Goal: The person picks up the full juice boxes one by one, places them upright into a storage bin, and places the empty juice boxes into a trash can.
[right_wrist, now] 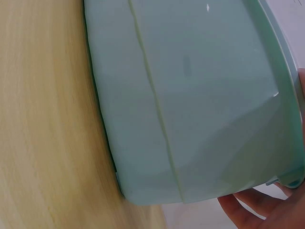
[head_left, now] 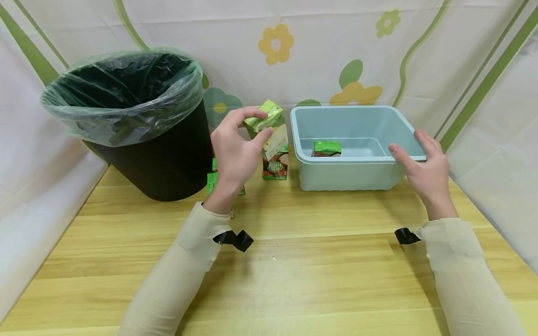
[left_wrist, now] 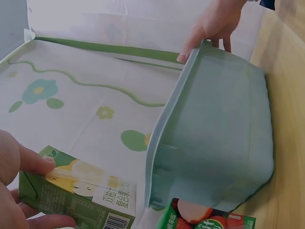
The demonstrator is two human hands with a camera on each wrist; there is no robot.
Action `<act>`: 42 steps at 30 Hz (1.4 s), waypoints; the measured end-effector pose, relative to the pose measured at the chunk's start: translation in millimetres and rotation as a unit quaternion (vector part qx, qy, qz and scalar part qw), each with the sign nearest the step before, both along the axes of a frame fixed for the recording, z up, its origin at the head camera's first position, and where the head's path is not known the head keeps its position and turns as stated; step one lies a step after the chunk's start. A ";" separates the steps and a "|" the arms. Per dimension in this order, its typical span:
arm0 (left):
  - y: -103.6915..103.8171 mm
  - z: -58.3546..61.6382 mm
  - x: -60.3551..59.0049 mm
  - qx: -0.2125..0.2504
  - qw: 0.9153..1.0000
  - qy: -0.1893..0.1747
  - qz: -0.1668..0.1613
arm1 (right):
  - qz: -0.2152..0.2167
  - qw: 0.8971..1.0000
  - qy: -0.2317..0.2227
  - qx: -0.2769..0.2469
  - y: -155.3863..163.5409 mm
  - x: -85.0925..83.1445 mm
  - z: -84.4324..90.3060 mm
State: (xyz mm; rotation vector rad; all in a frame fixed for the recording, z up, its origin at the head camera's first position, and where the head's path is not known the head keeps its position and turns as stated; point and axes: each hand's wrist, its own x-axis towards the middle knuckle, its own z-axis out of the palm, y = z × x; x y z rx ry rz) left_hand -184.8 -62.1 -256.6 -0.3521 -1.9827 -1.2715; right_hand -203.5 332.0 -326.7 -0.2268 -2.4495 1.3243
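My left hand (head_left: 238,151) pinches a green juice carton (left_wrist: 78,191) between thumb and fingers, held tilted above the table just left of the bin. That light blue plastic bin (head_left: 349,175) stands on the table, and my right hand (head_left: 430,172) grips the rim at its right front corner. Inside the bin, near the left, lies one juice carton (head_left: 327,149) with a green top. Below the held carton a red and green juice carton (head_left: 275,167) stands upright on the table. Behind my left wrist, more green cartons (head_left: 212,181) are partly hidden.
A black trash can (head_left: 168,158) with a translucent green liner bag (head_left: 168,112) stands at the back left. A white curtain with printed flowers (head_left: 275,44) hangs behind the wooden table (head_left: 319,280). Tiny white specks lie on the tabletop.
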 end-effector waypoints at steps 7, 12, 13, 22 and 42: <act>3.8 6.6 -7.3 0.040 0.999 -0.033 0.007 | 0.002 1.000 0.003 0.004 -0.9 -2.2 0.6; 9.4 12.9 -13.6 0.069 0.996 -0.060 -0.002 | 0.001 1.000 0.001 0.002 -1.5 -2.7 1.3; 11.1 14.3 -15.0 0.073 0.995 -0.064 -0.005 | 0.001 1.000 0.001 0.002 -1.6 -2.7 1.5; 30.6 21.2 -25.1 0.087 0.993 -0.074 -0.023 | 0.000 1.000 0.003 0.003 -1.2 -2.8 1.9; 72.5 21.1 -57.8 0.098 0.990 -0.083 -0.061 | -0.005 1.000 -0.005 -0.002 -0.4 -1.6 0.6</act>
